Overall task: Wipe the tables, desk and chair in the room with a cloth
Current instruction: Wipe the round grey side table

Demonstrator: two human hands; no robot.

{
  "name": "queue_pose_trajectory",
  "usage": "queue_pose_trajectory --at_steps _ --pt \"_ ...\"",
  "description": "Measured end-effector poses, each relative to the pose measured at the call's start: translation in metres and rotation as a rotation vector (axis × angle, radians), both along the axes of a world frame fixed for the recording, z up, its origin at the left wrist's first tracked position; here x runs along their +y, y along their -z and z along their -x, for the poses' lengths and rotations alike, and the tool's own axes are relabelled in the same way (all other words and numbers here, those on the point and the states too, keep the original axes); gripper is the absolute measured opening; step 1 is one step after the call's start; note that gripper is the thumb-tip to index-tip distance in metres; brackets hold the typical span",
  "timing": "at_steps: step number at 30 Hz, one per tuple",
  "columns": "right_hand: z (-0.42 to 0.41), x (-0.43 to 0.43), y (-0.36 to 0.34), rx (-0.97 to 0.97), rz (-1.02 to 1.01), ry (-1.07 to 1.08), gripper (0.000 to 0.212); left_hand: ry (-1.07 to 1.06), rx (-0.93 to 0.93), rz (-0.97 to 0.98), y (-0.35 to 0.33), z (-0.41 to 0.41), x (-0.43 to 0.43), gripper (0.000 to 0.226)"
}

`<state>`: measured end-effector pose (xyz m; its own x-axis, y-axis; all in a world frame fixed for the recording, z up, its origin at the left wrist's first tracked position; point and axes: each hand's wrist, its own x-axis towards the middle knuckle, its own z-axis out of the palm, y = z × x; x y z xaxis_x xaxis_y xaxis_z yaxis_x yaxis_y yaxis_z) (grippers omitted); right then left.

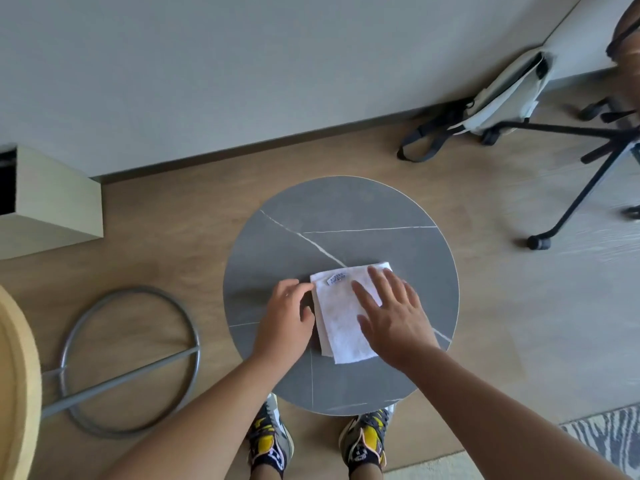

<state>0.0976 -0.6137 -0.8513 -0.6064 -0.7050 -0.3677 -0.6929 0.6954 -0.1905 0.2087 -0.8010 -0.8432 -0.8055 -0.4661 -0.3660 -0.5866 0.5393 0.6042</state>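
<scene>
White folded terry cloth lay on round grey marble-veined tabletop, right hand spread flat pressing, left hand pinching its edge, likely steadying for wiping.

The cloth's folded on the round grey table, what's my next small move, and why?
Probably slide the cloth toward the far side of the table under the right hand: that hand lies flat on it, the left hand is at its left edge, and the cloth covers only the near middle.

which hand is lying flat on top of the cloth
The right hand: its fingers are spread straight on the white cloth on the round grey table. The left hand is curled, gripping the cloth's left edge.
</scene>
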Motion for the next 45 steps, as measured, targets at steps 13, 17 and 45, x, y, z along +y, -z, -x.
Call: queue_pose_trajectory --at_steps 13,17,45 --pt "-0.006 -0.016 0.04 0.051 -0.086 -0.198 0.073 0.386 0.032 0.292 0.031 0.003 0.001 0.064" --pt "0.008 -0.022 0.042 0.068 -0.081 -0.138 0.072 0.422 0.093 0.337 0.035 0.018 -0.002 0.062" --pt "0.069 -0.223 0.05 0.15 -0.092 -0.078 0.076 0.06 0.108 0.314 0.058 0.006 -0.172 0.058"
